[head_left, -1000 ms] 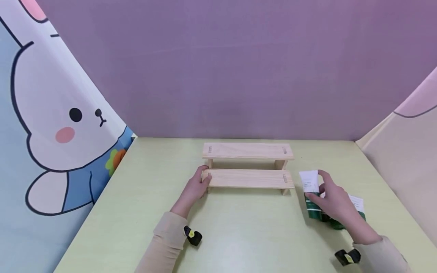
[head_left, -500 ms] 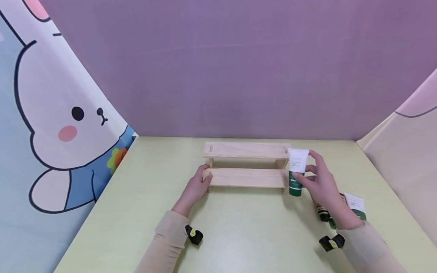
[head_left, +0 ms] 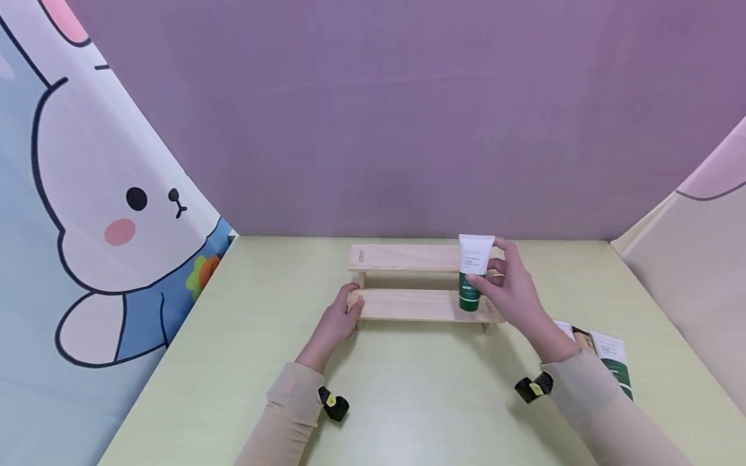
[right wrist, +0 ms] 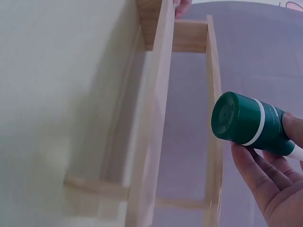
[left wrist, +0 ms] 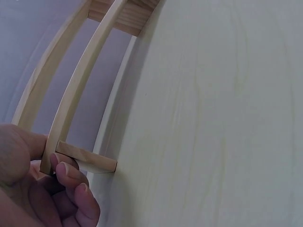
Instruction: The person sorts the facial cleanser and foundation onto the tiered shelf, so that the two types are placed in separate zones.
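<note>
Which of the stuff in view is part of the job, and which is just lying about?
In the job:
- green-and-white tube, held in the right hand
- two-tier wooden stand, gripped by the left hand

Just there:
- packages on the table, not held; possibly part of it too
- rabbit-print cloth
- purple backdrop

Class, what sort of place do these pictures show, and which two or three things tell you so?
Probably a small screened-off work area, likely indoors: a pale table with a plain purple backdrop behind it, a cartoon-rabbit panel alongside, and a two-step wooden stand on top.
</note>
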A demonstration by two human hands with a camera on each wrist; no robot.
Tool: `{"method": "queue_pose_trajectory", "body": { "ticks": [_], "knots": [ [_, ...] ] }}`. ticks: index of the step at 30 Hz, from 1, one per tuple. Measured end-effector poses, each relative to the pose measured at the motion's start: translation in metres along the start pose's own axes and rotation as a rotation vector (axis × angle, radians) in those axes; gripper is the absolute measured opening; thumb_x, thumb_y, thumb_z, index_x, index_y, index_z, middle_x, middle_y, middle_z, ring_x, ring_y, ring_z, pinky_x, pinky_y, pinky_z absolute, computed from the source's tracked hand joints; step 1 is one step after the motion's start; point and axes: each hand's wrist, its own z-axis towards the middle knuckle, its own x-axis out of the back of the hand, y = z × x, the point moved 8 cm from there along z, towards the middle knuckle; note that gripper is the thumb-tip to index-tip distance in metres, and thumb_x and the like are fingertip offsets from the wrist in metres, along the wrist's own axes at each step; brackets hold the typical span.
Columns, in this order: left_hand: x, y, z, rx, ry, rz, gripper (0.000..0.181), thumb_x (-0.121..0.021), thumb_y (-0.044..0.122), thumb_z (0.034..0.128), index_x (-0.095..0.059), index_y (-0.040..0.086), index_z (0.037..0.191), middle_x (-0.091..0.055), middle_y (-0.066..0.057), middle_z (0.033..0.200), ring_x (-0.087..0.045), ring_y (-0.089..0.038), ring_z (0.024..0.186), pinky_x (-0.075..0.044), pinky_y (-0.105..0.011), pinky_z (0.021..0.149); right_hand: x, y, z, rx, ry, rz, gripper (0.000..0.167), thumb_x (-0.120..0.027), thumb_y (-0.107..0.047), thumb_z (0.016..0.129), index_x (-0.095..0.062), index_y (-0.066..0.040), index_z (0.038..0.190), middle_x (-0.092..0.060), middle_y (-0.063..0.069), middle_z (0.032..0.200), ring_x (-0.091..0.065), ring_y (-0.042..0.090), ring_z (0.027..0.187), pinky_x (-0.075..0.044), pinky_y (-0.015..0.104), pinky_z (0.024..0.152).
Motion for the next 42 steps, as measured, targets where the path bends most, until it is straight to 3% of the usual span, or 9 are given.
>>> {"method": "queue_pose_trajectory", "body": {
  "ticks": [4, 15, 24, 31, 42],
  "knots": [
    [0.001, -0.002, 0.000, 0.005, 0.010, 0.002, 0.044, -0.048, 0.031, 0.1034, -0.036, 0.024, 0.145, -0.044, -0.002, 0.059, -0.046, -0.015, 0.049, -0.040, -0.030, 0.048, -0.014, -0.008, 0.011, -0.005, -0.021, 0.040, 0.070, -0.067, -0.005, 0.092, -0.022, -0.015, 0.145, -0.063, 0.023, 0.110, -0.068, 0.035, 0.091, -0.055, 0.028, 0.077],
    [0.001, 0.002, 0.000, -0.026, 0.018, -0.004, 0.042, -0.048, 0.030, 0.1036, -0.038, 0.021, 0.144, -0.044, -0.001, 0.058, -0.046, -0.015, 0.048, -0.041, -0.031, 0.048, -0.046, -0.036, 0.046, 0.080, -0.022, 0.069, 0.064, -0.068, -0.006, 0.091, -0.028, -0.013, 0.141, -0.061, 0.023, 0.114, -0.067, 0.037, 0.094, -0.055, 0.046, 0.082],
    [-0.001, 0.001, 0.002, -0.018, 0.029, 0.003, 0.044, -0.048, 0.030, 0.1037, -0.036, 0.021, 0.145, -0.043, 0.000, 0.056, -0.045, -0.014, 0.045, -0.040, -0.030, 0.046, -0.077, -0.051, 0.083, 0.202, -0.017, 0.105, 0.057, -0.068, -0.002, 0.090, -0.035, -0.011, 0.135, -0.062, 0.020, 0.112, -0.066, 0.034, 0.096, -0.054, 0.046, 0.084],
    [-0.004, 0.004, 0.001, -0.009, 0.020, -0.029, 0.042, -0.047, 0.028, 0.1040, -0.037, 0.022, 0.144, -0.043, 0.001, 0.055, -0.043, -0.013, 0.043, -0.038, -0.027, 0.044, -0.095, -0.047, 0.096, 0.190, 0.022, 0.116, 0.054, -0.070, -0.002, 0.089, -0.040, -0.008, 0.133, -0.064, 0.019, 0.112, -0.064, 0.031, 0.103, -0.053, 0.042, 0.086],
    [-0.002, 0.004, 0.002, -0.010, 0.028, -0.013, 0.042, -0.047, 0.029, 0.1041, -0.037, 0.022, 0.144, -0.044, 0.000, 0.056, -0.044, -0.013, 0.045, -0.039, -0.028, 0.045, -0.115, -0.032, 0.102, 0.178, -0.013, 0.035, 0.055, -0.067, -0.011, 0.093, -0.035, -0.012, 0.137, -0.063, 0.020, 0.117, -0.066, 0.034, 0.101, -0.053, 0.042, 0.088]
  ]
}}
